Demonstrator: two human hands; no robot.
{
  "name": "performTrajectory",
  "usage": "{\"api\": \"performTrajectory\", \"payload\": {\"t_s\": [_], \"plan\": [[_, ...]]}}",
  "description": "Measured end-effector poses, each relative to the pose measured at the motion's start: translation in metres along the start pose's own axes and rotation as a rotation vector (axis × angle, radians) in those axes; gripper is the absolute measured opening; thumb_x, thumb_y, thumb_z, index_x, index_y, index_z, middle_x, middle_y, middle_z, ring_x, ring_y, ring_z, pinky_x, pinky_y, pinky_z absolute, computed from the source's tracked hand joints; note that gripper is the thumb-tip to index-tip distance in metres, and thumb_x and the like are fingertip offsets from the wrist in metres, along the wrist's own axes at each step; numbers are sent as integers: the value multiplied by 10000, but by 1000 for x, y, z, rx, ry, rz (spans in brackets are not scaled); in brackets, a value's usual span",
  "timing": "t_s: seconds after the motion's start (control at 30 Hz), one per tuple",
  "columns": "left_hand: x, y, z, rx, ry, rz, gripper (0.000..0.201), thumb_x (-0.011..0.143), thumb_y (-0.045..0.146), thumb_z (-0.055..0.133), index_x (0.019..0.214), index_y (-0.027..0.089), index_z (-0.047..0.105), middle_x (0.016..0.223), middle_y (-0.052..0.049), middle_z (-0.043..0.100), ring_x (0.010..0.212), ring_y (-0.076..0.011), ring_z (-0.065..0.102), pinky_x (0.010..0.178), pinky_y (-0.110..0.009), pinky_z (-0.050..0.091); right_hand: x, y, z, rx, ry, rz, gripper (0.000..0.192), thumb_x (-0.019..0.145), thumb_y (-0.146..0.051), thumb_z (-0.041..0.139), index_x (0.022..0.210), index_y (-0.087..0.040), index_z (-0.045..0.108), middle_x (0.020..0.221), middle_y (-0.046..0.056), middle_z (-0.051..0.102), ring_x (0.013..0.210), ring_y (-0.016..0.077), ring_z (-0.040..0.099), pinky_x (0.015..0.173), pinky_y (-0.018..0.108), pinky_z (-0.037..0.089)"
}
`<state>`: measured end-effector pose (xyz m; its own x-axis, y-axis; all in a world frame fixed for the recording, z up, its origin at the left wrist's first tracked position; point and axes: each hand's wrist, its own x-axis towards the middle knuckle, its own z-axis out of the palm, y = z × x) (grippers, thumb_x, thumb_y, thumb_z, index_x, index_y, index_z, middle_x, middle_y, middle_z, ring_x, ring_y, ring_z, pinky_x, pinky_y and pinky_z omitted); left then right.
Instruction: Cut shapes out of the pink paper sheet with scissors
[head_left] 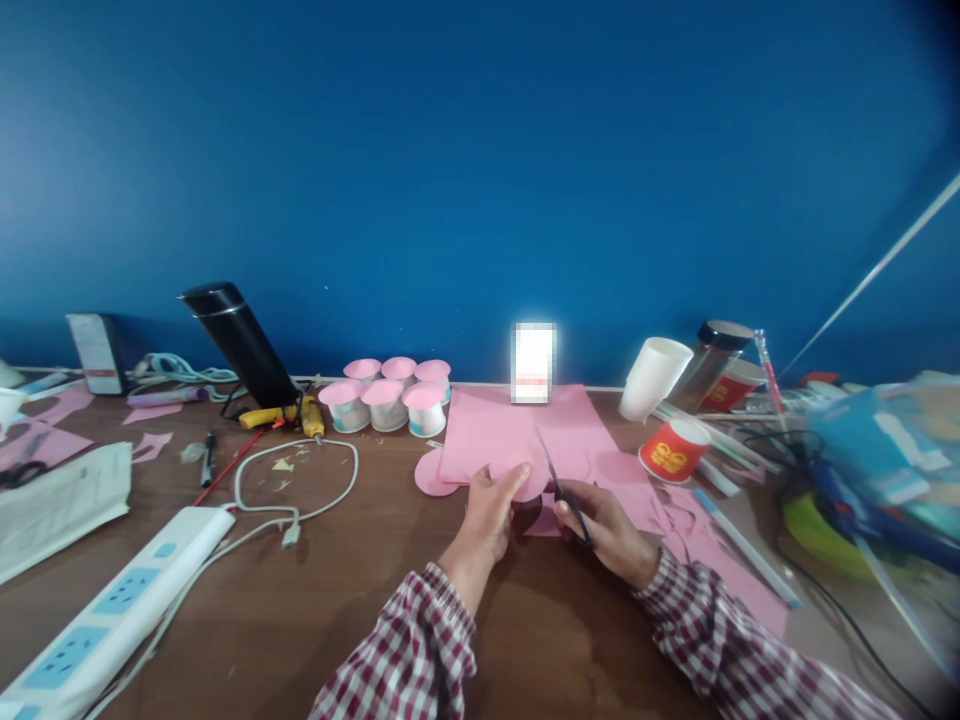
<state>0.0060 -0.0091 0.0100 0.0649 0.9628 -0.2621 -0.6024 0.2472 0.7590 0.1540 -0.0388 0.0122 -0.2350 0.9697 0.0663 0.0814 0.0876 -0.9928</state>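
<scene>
My left hand (491, 510) pinches a round pink paper piece (525, 478) between thumb and fingers, above the table. Just to its right, my right hand (604, 525) is closed around the dark handles of a pair of scissors (566, 495). The blades point up and away, close to the paper's right edge; whether they touch it I cannot tell. Behind both hands lies a large pink paper sheet (480, 430). Another rounded pink piece (435, 472) sticks out at the sheet's left. Pink offcuts (679, 520) lie to the right of my right hand.
Several pink-topped paper cups (386, 405) stand at the back. A red paper cup (673, 450) and white cups (652, 378) are at the right, near a jar (716, 360). At the left are a power strip (112, 610), a white cable (300, 445) and a black flask (240, 345).
</scene>
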Motion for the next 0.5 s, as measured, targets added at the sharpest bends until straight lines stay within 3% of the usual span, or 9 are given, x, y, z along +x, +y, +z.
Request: {"api": "performTrajectory", "payload": {"t_s": [0.3, 0.5], "plan": [[-2, 3, 3, -9, -16, 6, 368, 606, 280, 786, 873, 133, 580, 712, -71, 683, 651, -216, 665, 654, -345, 528, 1, 7, -2, -4, -1, -3, 442, 793, -499, 634, 1025, -122, 641, 580, -33, 481, 497, 94, 435, 448, 212, 370], [0, 0, 1, 2, -51, 20, 330, 638, 319, 764, 824, 132, 565, 646, -42, 644, 501, -148, 584, 505, -276, 464, 1, 6, -1, -16, 11, 14, 491, 787, -532, 618, 1042, -112, 637, 553, -37, 480, 481, 96, 432, 441, 219, 372]]}}
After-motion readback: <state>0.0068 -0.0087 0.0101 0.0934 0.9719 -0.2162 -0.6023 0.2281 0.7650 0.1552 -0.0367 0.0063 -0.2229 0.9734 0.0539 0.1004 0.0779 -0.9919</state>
